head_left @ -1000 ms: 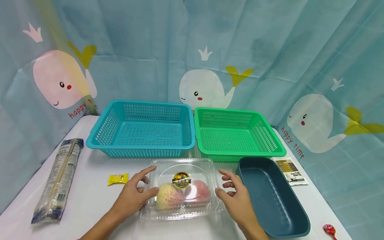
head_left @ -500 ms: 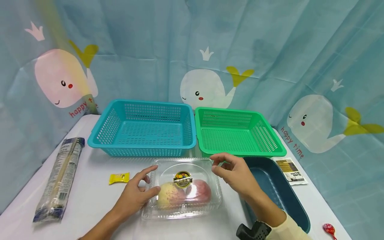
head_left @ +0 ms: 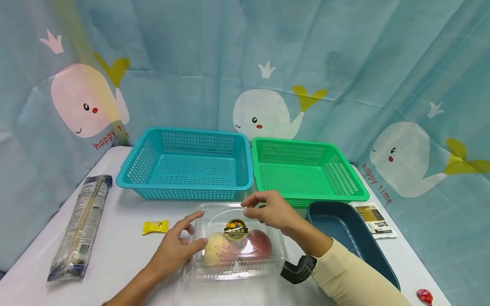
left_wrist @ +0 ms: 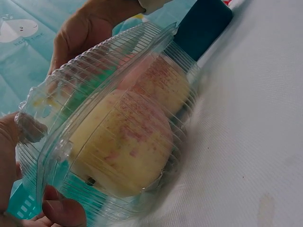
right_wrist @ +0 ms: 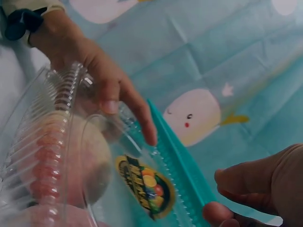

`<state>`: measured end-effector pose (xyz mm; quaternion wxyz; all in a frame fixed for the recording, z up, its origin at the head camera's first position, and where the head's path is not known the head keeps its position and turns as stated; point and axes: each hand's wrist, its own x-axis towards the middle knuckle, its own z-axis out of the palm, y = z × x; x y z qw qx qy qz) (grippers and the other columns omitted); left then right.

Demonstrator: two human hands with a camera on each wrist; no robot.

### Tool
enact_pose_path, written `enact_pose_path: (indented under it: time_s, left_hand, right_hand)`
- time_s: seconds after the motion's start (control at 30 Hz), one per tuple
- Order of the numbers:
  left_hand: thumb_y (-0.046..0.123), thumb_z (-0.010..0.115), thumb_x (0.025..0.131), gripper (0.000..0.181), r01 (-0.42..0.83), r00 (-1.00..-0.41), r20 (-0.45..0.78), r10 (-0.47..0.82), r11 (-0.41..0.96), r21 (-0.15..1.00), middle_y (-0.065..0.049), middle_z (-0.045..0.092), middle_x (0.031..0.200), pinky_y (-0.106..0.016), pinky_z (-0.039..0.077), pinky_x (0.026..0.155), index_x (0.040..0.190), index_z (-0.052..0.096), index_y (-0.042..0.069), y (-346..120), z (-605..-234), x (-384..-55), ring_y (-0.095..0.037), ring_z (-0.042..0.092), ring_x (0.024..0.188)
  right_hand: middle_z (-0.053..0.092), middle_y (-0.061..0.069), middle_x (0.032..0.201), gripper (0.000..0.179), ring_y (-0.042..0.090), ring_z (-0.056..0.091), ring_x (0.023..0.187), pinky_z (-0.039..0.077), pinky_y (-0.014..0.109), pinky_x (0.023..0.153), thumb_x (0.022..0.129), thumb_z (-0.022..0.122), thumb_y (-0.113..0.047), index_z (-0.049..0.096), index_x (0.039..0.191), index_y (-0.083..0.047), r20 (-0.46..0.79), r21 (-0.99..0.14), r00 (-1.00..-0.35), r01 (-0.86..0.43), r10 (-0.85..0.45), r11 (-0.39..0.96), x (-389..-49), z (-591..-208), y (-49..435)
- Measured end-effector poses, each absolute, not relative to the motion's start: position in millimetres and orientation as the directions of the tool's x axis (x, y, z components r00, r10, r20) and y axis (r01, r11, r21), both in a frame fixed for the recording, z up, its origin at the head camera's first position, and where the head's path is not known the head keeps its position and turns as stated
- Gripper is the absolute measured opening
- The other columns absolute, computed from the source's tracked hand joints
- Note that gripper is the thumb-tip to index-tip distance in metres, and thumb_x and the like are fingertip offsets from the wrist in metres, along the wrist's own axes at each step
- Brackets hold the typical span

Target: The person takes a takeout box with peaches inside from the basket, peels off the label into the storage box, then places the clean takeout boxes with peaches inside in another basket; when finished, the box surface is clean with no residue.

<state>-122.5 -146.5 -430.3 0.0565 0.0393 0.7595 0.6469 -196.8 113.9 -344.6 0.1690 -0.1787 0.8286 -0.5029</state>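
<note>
A: The see-through box [head_left: 229, 275] sits flat on the white tabletop [head_left: 122, 259], right in front of the person, two fruits [head_left: 219, 250] under the lid.

B: And the left hand [head_left: 176, 246] is on its left edge! Thumb and forefinger spread wide, tips at the rim, not pinching.

A: Now the right hand [head_left: 269, 210]: over the back right part of the lid, thumb and forefinger apart, nothing between them. Touching? I can't tell from here.

B: How much room has it got?

A: Just a narrow strip of tabletop behind the box, then the front edge of the blue basket [head_left: 183, 187]. The green basket [head_left: 317, 197] stands off the back right corner.

B: Tight on the right too — the forearm and cream sleeve [head_left: 344, 272] cross the left edge of the dark tub [head_left: 350, 231].

A: Left side's roomier: the small yellow packet [head_left: 155, 227] lies near that hand, then a wide stretch of tabletop before the long packet [head_left: 81, 229].

B: In front, the tabletop runs towards the person.
</note>
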Motion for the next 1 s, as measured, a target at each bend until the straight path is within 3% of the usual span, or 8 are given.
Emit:
enact_pose_path:
  time_s: [0.23,0.53,0.8,1.0]
  left_hand:
    - [0.013,0.075,0.084,0.067,-0.012,-0.989,-0.034,0.143,0.15,0.989,-0.017,0.033,0.105,-0.019,0.032,0.041,0.144,0.044,0.021,-145.1,-431.3,-122.2,-0.008,0.03,0.044]
    - [0.013,0.075,0.085,0.068,-0.005,-0.989,-0.027,0.147,0.148,0.989,-0.016,0.033,0.105,-0.018,0.03,0.041,0.144,0.044,0.02,-143.8,-430.8,-121.9,-0.008,0.028,0.044]
    - [0.01,0.074,0.084,0.067,0.028,-0.989,0.007,0.149,0.143,0.989,-0.016,0.033,0.103,-0.018,0.031,0.04,0.144,0.044,0.019,-144.7,-431.2,-122.2,-0.006,0.027,0.045]
    - [0.008,0.074,0.084,0.07,0.032,-0.988,0.012,0.155,0.133,0.991,-0.016,0.033,0.103,-0.018,0.031,0.041,0.145,0.043,0.018,-146.8,-431.2,-122.9,-0.005,0.028,0.046]
  right_hand:
    - [0.062,0.006,0.085,0.008,0.018,0.051,0.07,0.042,0.027,0.053,0.085,0.071,-0.004,0.073,0.093,-0.005,-0.134,-0.891,-0.852,-0.119,-0.506,0.437,-200.5,-352.9,101.5]
    - [0.066,0.001,0.081,0.004,0.024,0.054,0.086,0.046,0.029,0.06,0.082,0.072,0.0,0.073,0.083,-0.004,-0.148,-0.847,-0.847,-0.157,-0.51,0.508,-200.8,-358.1,94.0]
    - [0.062,-0.002,0.072,0.012,0.014,0.054,0.072,0.044,0.029,0.062,0.087,0.067,0.001,0.069,0.077,-0.006,-0.079,-0.814,-0.842,-0.254,-0.534,0.522,-197.2,-359.1,92.5]
    - [0.06,0.004,0.075,0.011,0.014,0.055,0.067,0.046,0.027,0.059,0.09,0.061,0.005,0.065,0.081,0.001,-0.014,-0.895,-0.855,-0.22,-0.518,0.388,-193.2,-357.4,96.1]
